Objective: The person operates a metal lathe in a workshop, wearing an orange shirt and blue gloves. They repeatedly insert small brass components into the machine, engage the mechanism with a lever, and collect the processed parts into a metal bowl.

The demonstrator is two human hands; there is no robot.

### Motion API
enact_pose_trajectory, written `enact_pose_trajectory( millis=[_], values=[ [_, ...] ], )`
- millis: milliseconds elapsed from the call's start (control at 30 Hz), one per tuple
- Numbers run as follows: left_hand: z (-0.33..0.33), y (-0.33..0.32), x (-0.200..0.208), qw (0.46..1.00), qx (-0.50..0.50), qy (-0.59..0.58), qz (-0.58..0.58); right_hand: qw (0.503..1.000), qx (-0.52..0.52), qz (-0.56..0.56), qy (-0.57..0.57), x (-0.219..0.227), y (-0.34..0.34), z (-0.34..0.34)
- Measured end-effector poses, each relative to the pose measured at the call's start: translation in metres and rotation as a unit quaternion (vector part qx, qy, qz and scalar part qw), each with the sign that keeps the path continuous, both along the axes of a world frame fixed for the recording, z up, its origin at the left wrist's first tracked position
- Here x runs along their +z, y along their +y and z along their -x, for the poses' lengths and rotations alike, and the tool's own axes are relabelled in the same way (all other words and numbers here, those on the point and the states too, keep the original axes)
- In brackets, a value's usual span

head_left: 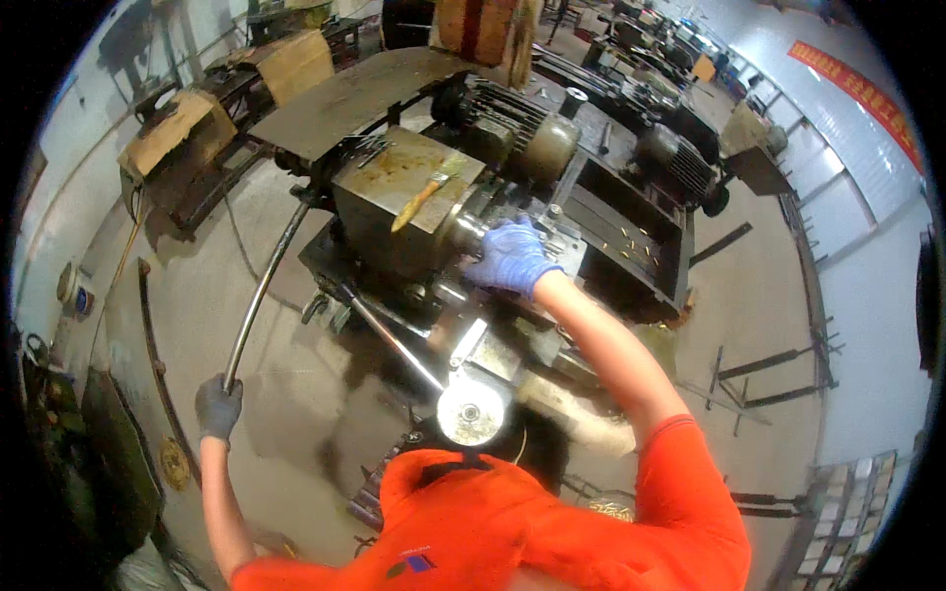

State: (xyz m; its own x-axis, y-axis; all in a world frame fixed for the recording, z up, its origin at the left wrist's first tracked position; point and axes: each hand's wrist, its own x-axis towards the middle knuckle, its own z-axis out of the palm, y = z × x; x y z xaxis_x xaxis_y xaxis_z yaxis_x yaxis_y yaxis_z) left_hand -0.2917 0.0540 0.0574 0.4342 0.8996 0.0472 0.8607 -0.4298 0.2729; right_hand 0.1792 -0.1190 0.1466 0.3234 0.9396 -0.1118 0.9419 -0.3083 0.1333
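My left hand (219,406), in a dark grey glove, is closed round the lower end of a long metal lever (264,281) that runs up to the machine. My right hand (514,258), in a blue-purple glove, reaches onto the machine beside the shiny round chuck (467,229). Its fingers point toward the chuck, and their tips are hidden, so a grip on anything does not show. On the oily metal housing (394,167) left of that hand lies a paintbrush (422,201) with a yellowish handle. A round, pale metal disc (471,412) sits just in front of my body.
A ribbed motor (537,138) stands behind the housing. To the right, a dark metal trough (631,241) holds several small brass-coloured pieces. A second rod (394,340) slants down toward the disc. Cardboard-covered equipment (177,133) is at the left, and metal racks (774,374) stand at the right.
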Motion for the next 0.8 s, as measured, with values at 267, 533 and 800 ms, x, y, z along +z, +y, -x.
enact_pose_trajectory(
  millis=[267, 533, 800],
  values=[
    [0.045, 0.156, -0.012, 0.96, -0.059, 0.132, -0.241, 0.996, 0.002, -0.087, -0.034, -0.001, 0.007, 0.01],
    [0.04, 0.179, -0.018, 0.961, -0.079, 0.136, -0.229, 0.995, -0.001, -0.104, -0.012, -0.014, 0.005, 0.003],
    [0.039, 0.227, -0.037, 0.948, -0.115, 0.119, -0.27, 0.994, 0.003, -0.111, -0.006, -0.017, 0.008, -0.001]
  ],
)
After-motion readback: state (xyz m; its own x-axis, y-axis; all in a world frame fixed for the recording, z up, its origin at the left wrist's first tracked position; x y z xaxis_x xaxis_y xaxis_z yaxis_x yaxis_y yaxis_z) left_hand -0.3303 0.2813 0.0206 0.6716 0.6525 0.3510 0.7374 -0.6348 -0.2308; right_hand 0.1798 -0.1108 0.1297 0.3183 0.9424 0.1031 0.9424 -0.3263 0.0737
